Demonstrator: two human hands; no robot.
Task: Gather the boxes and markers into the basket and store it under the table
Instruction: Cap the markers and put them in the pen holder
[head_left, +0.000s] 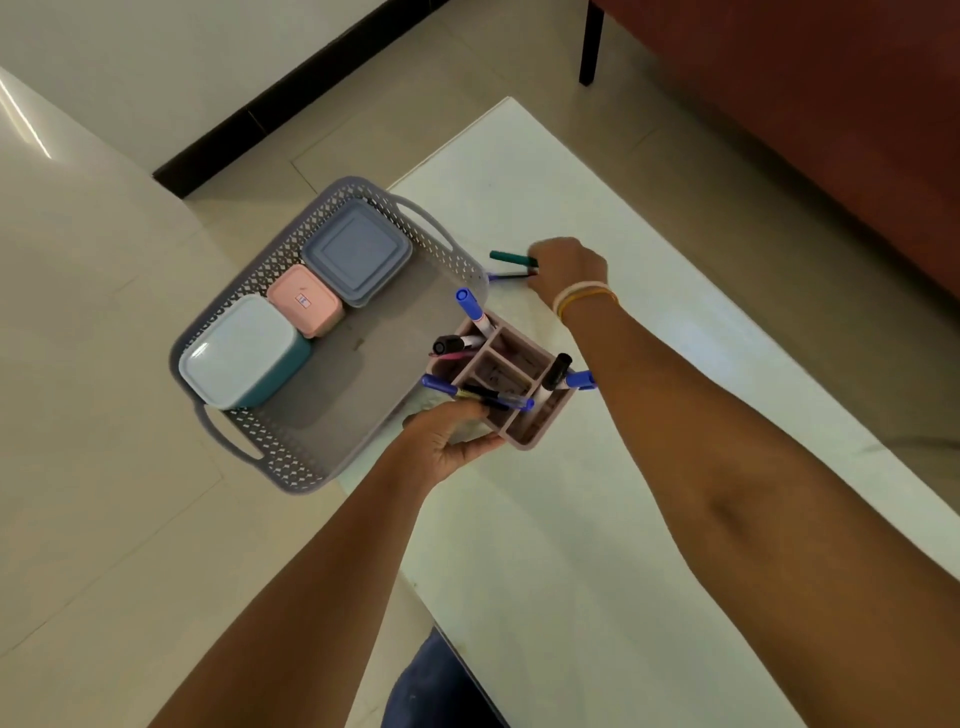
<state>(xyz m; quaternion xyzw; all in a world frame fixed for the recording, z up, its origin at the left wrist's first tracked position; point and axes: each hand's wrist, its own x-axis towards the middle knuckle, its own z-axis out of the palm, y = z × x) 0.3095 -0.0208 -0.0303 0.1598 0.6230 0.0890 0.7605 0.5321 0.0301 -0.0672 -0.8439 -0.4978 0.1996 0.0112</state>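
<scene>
Two hands work over the white table (597, 519). Nearest, the left hand (451, 441) is closed around a pink divided marker holder (511, 382) bristling with markers. Left of it, the grey basket (291, 457) holds three lidded boxes. Farther right, the right hand (566, 267) pinches a green marker (509, 256) and another marker.

The left hand (453, 437) holds a pink divided organizer (511, 382) with markers beside the grey basket (332, 457), which contains three lidded boxes. The right hand (566, 267) grips a green marker (511, 257) above the white table (597, 519).
</scene>
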